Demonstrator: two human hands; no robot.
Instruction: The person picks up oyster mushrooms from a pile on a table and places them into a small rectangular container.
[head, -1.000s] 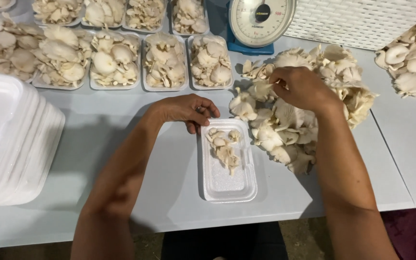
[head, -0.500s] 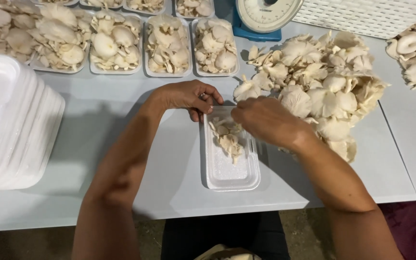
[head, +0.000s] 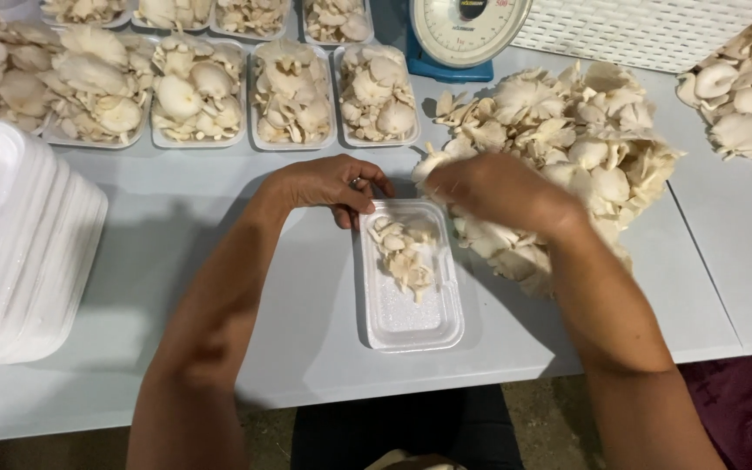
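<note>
Two hands (head: pixel 332 184), one part-filled foam tray (head: pixel 411 322), one weighing scale (head: pixel 463 30)

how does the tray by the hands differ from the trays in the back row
The tray by the hands holds only a few mushroom pieces at its far end, with most of its floor bare; the back-row trays are heaped full. The left hand touches the near tray's corner; no hand touches the back ones. Both are white foam trays of pale mushrooms.

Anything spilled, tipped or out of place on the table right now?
Nothing stands out. The white foam tray lies flat, with its few mushrooms inside its rim. The left hand rests at its top corner; the right hand, blurred, is at the loose mushroom pile.
</note>
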